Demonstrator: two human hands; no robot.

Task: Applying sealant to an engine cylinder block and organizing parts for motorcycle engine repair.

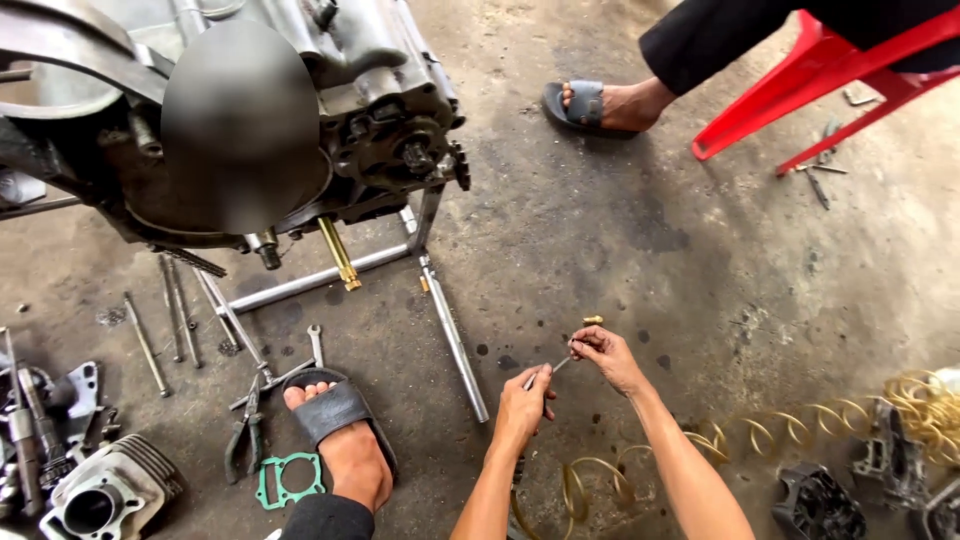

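We find the left hand (524, 400) closed on a thin metal tool (548, 374), its tip at a small brass fitting (592, 321) pinched by the right hand (604, 356), right of the engine stand (452, 335). Probing appears underway; next calls for steady alignment.

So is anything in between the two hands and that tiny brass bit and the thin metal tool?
Nothing visible is. The right hand already pinches the small brass fitting in its fingertips, and the left hand grips the thin metal rod-like tool, whose tip reaches the right hand's fingers. Only bare, stained concrete floor lies beneath.
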